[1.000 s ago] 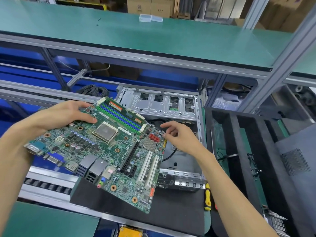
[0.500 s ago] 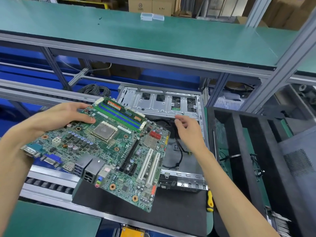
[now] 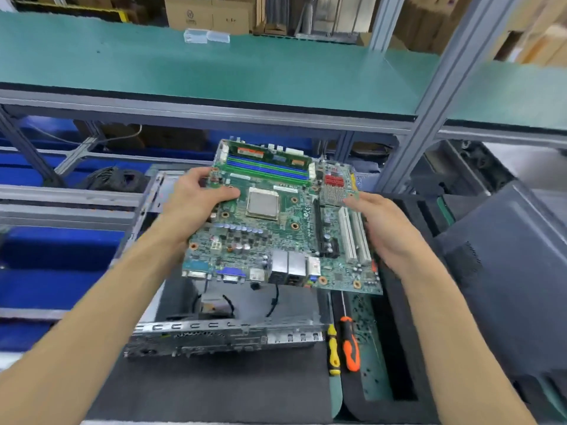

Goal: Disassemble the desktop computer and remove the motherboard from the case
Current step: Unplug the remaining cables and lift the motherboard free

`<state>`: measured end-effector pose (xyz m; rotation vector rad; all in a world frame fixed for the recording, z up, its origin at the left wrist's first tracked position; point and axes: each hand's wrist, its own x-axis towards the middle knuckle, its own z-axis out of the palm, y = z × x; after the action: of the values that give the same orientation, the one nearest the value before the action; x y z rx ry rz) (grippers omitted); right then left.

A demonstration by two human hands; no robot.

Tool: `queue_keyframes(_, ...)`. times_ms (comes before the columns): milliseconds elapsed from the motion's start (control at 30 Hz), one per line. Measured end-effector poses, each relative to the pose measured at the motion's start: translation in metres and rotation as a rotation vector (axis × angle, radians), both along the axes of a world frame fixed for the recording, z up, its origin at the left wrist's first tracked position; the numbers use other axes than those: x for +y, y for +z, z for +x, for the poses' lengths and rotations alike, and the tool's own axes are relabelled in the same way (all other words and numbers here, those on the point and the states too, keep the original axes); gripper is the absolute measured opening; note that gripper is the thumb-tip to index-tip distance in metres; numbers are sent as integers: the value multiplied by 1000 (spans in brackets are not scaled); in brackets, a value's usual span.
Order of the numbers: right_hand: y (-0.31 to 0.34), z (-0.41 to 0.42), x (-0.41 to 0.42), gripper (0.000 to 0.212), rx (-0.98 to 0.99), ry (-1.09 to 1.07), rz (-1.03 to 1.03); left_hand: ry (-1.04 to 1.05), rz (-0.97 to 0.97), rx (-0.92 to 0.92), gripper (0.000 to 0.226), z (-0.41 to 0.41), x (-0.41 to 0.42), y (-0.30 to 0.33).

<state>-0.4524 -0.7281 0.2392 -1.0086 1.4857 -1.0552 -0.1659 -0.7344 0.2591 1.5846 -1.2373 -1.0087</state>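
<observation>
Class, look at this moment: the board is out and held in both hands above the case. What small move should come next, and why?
Probably carry the motherboard sideways and set it down flat. The left hand and right hand grip its opposite edges, and it hangs free above the open case, no cables attached that I can see.

One motherboard (image 3: 277, 228), up between two hands: left (image 3: 196, 207), right (image 3: 388, 231). One open case (image 3: 227, 332) beneath. Two screwdrivers beside it, a yellow (image 3: 333, 351) and an orange (image 3: 349, 348). On the board: two white slots (image 3: 354, 237), one RAM stick (image 3: 264, 154), one CPU socket (image 3: 263, 204). Two clear boxes (image 3: 206, 36) up on the shelf (image 3: 276, 75).
</observation>
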Motion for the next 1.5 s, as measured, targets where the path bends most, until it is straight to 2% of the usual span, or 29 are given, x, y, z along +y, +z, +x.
queue_keyframes(133, -8, -83, 12, 56, 134, -183, 9, -152, 44, 113, 50, -95, -22, -13)
queue_keyframes(233, -20, -137, 24, 48, 159, -319, 1, -323, 137, 87, 52, -161, -36, -23)
queue_keyframes(333, -35, -177, 32, 48, 201, -395, 19, -406, 247, 57, 25, -213, -51, -38)
queue_keyframes(367, -42, -189, 32, 49, 219, -413, 26, -422, 286, 42, 23, -227, -55, -43)
queue_keyframes(433, -56, -208, 29, 51, 254, -441, 56, -440, 357, 8, 46, -251, -63, -58)
queue_keyframes(500, -72, -222, 26, 52, 291, -453, 106, -430, 410, -37, 53, -268, -68, -77)
queue_keyframes(600, -96, -237, 21, 39, 367, -409, 188, -407, 512, -81, 53, -282, -67, -108)
queue_keyframes(700, -121, -248, 18, 47, 479, -337, 226, -378, 613, -103, 52, -289, -63, -134)
queue_keyframes(867, -149, -253, 9, 44, 584, -244, 301, -347, 712, -100, 36, -305, -60, -163)
queue_keyframes(1000, -163, -259, 1, 57, 665, -210, 398, -344, 741, -49, 38, -319, -61, -180)
queue_keyframes(1133, -172, -264, -1, 63, 735, -214, 467, -356, 736, -74, 61, -329, -59, -191)
queue_keyframes(1333, -184, -261, -1, 58, 772, -255, 495, -363, 718, -112, 44, -335, -60, -197)
queue_keyframes(1500, -187, -258, 0, 56, 846, -247, 551, -377, 743, -142, 43, -333, -59, -200)
